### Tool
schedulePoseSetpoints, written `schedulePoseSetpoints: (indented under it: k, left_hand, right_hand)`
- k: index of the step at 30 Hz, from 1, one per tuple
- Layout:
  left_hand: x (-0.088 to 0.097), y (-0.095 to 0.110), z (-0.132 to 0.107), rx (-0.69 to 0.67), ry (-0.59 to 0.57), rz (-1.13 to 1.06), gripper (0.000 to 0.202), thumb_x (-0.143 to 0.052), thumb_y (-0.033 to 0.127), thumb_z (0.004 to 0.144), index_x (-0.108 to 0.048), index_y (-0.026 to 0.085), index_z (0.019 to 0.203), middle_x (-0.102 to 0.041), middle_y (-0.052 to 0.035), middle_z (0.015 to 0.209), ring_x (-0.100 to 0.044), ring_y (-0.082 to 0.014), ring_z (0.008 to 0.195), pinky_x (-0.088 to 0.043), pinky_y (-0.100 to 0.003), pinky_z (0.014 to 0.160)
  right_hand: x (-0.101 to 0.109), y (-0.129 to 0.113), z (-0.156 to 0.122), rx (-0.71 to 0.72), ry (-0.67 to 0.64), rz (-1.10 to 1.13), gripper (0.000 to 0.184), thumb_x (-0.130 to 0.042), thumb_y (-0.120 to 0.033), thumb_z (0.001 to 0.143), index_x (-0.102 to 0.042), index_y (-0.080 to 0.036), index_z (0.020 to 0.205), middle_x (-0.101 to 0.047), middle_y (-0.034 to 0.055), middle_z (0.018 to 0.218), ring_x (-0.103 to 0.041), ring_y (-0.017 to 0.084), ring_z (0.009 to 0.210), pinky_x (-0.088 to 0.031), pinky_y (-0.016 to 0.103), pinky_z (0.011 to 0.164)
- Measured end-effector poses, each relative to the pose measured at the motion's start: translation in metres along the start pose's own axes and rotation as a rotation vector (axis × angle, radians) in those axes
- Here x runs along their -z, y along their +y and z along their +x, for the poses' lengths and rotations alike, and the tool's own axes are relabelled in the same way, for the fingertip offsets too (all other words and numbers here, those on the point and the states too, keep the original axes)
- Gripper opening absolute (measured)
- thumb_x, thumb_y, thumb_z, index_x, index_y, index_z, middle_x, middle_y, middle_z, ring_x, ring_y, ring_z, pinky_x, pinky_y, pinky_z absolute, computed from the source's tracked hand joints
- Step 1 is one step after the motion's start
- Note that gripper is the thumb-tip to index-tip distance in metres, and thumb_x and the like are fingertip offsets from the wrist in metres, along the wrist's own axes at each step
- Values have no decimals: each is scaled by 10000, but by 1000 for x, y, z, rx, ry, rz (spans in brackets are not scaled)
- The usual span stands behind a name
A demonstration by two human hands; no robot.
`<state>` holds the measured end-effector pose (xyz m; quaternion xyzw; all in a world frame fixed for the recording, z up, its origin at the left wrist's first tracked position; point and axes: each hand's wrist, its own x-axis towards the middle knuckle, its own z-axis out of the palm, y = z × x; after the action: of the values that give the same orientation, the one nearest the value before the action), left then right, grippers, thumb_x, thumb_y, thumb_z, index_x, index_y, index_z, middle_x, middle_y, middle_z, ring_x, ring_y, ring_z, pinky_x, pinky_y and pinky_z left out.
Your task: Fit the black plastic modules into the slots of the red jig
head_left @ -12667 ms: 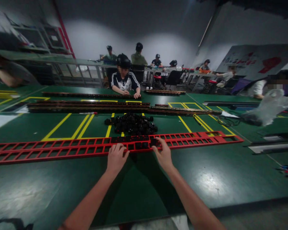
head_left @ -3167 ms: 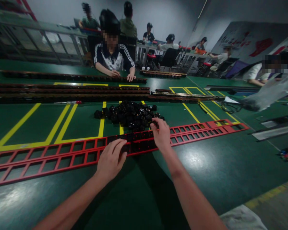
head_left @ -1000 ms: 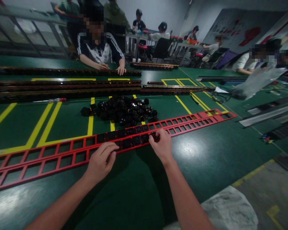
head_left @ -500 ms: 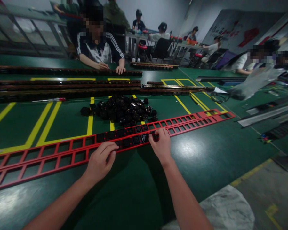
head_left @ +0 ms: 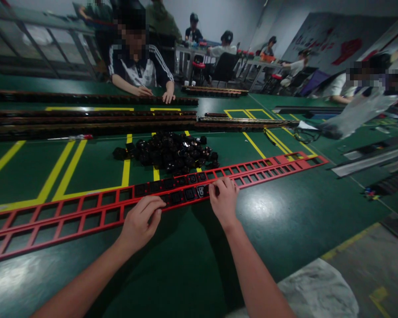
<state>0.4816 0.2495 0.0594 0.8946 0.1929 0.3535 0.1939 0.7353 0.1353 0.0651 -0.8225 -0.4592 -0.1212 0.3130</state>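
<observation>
Fingers of the left hand rest on the red frame, thumb apart; slack pressure could let it shift. Black inserts sit in several cells. The right hand curls over the near row, any pinch hidden; a tilted insert could jam.

1. The left forearm, bare, slants up and rightward from the lower edge.
2. The left hand is palm down, its fingers close together and gently bent, the thumb apart below them.
3. The right forearm, also bare, slants up and leftward.
4. The right hand is curled, thumb and index finger bent towards each other.
5. The two hands stand apart.
</observation>
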Motion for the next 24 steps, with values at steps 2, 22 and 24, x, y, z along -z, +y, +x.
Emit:
schedulePoseSetpoints:
  k: [2, 22, 24]
  left_hand:
    - [0, 0, 0, -2, -1, -2, 201, -520, 114, 938, -645, 205, 1068, -675, -69, 1064, -665, -187, 998, -570, -323, 865]
    - [29, -32, 38, 171, -80, 429, 376, -459, 390, 982, -607, 199, 1270, -558, -173, 1384, -569, -365, 1196, -506, -577, 976]
    - [37, -59, 56, 296, -72, 513, 511, -455, 480, 970, -545, 196, 1385, -447, -211, 1512, -474, -449, 1304, -465, -666, 978]
  right_hand:
    - [-2, 0, 0, -15, 0, -4, 129, -531, -241, 954, -598, -218, 847, -642, 46, 986, -541, 225, 961, -313, 383, 883]
    - [-5, 0, 0, 34, 46, 82, 111, -608, -196, 914, -625, -220, 807, -727, 5, 966, -580, 211, 935, -290, 371, 864]
    - [-6, 0, 0, 29, 46, 78, 119, -592, -191, 921, -625, -216, 810, -725, 15, 971, -582, 212, 940, -289, 368, 859]
